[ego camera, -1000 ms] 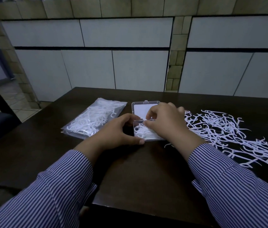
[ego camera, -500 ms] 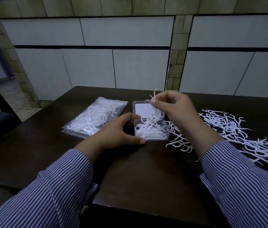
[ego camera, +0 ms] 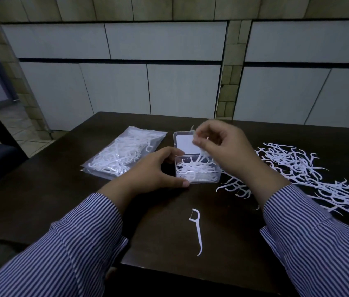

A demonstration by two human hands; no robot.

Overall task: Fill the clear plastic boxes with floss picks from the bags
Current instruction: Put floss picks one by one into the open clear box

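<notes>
Floss picks (ego camera: 195,171) are heaping above the rim of the clear plastic box (ego camera: 197,168) on the bench (ego camera: 165,232), which the left hand (ego camera: 158,170) is gripping while the right hand (ego camera: 218,144) is pinching a few overhead, so more are likely spilling beside the stray pick (ego camera: 197,230).

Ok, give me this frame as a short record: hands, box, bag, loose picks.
left hand: holds the box's left side
right hand: raised over the box, pinching picks
box: open, lid back, partly filled with picks
bag: left of box, lying flat, picks inside
pile: loose picks on the table right of box
single pick: alone on the table near its front edge
table: dark
</notes>
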